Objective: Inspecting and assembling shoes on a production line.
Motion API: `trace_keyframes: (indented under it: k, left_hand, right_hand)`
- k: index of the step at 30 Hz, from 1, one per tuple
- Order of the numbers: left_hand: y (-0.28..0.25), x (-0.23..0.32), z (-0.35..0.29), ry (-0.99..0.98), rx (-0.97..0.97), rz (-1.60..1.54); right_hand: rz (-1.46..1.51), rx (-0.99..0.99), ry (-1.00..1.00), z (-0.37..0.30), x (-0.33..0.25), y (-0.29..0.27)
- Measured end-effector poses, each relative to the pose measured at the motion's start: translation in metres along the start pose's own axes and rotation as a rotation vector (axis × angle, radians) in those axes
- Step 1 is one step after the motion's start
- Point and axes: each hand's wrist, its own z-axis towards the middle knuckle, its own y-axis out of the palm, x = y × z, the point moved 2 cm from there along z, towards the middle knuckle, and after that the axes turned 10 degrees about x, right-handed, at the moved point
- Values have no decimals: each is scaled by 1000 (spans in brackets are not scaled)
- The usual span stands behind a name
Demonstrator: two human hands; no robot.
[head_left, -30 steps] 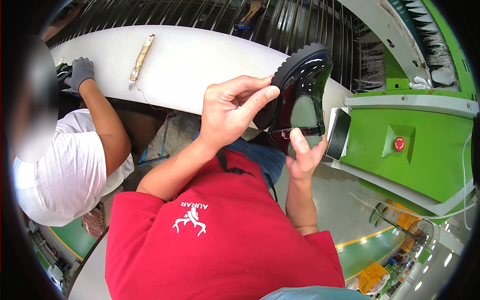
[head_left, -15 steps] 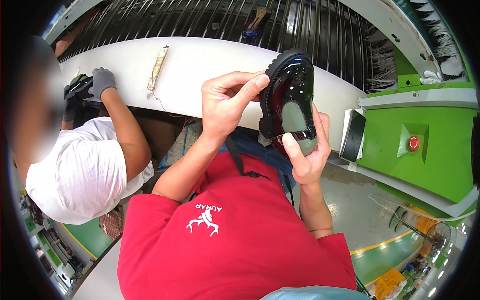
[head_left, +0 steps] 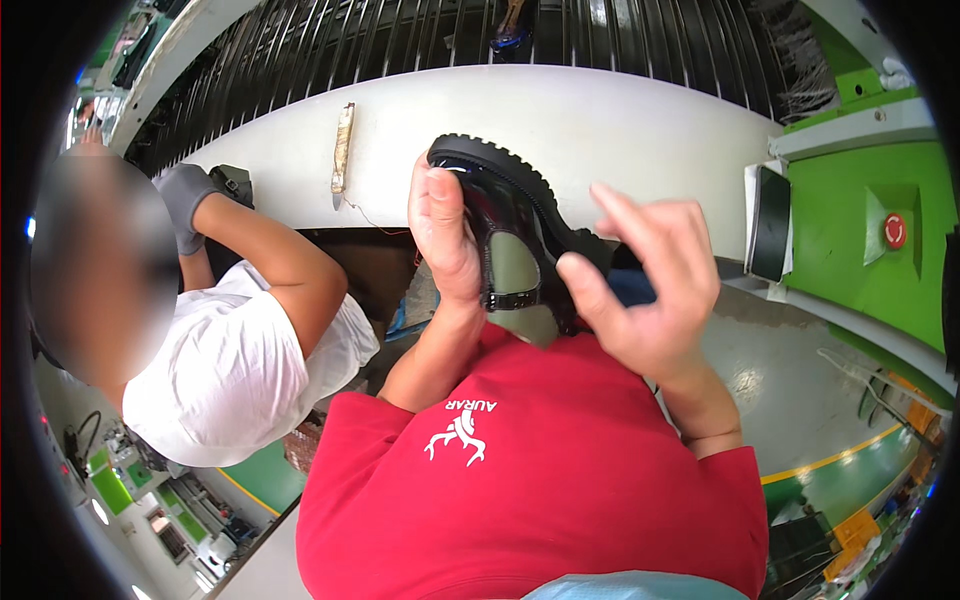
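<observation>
A glossy black shoe [head_left: 503,208] with a thick ridged sole, a buckled strap and a grey-green lining is tilted in front of my chest. My left hand [head_left: 447,235] is closed around its toe end, thumb lying along the upper. Beside the sole, toward the heel, my right hand [head_left: 655,275] has its fingers spread, slightly blurred. Its thumb tip is close to the shoe's side; I cannot tell whether it touches.
A white tabletop [head_left: 600,130] carries a tape-wrapped pointed tool [head_left: 343,150]. Metal rollers [head_left: 640,40] run behind. On the left, a person in a white shirt [head_left: 245,365] works with grey gloves [head_left: 185,205]. At right, a green machine [head_left: 840,220] has a red button [head_left: 894,231].
My left hand has shifted from the sole's edge to grip the toe. My right hand has let go and opened. The shoe has turned so its sole faces right.
</observation>
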Motion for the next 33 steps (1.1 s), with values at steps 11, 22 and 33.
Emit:
trace_keyframes:
  k: [11, 22, 33]
  left_hand:
    - [9, 4, -20, -303, -33, -208]
    - [21, -3, -15, -286, -44, -284]
    - [32, 21, 22, 42, 39, -51]
  right_hand:
    - [623, -203, 366, 6, 30, 43]
    - [496, -61, 294, 11, 23, 26]
    - [65, 72, -282, -22, 14, 28]
